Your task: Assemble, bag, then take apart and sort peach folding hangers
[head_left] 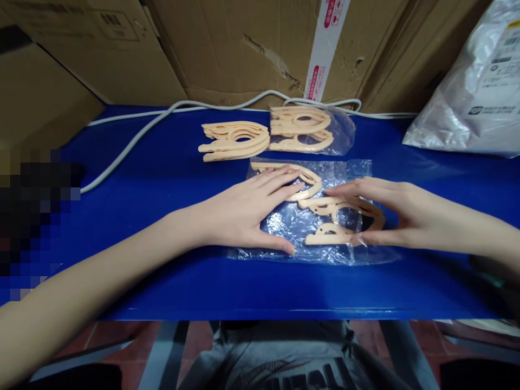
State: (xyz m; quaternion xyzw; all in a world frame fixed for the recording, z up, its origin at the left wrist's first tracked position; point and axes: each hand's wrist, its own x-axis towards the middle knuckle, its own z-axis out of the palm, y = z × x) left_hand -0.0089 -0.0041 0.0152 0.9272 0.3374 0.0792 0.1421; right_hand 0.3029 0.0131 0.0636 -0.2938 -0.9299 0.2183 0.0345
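Note:
A clear plastic bag [280, 227] lies flat on the blue table, with beige folding clothes hangers in or on it. My left hand [247, 211] rests palm down on the bag, fingers spread, partly covering the upper hanger [312, 187]. Thumb and fingers of my right hand [390, 211] close around the sides of the lower hanger [325, 238], near its curved end. Whether that curved end is inside the bag or out of it, I cannot tell. Behind the bag sits a stack of folded hangers [239, 143], beside more hangers in a clear bag [300, 143].
A white cable [162, 114] runs along the back of the blue table [170, 287]. Cardboard boxes [244, 65] stand behind it. At the right back leans a white plastic parcel [467, 103]. A pixelated patch hides the left side.

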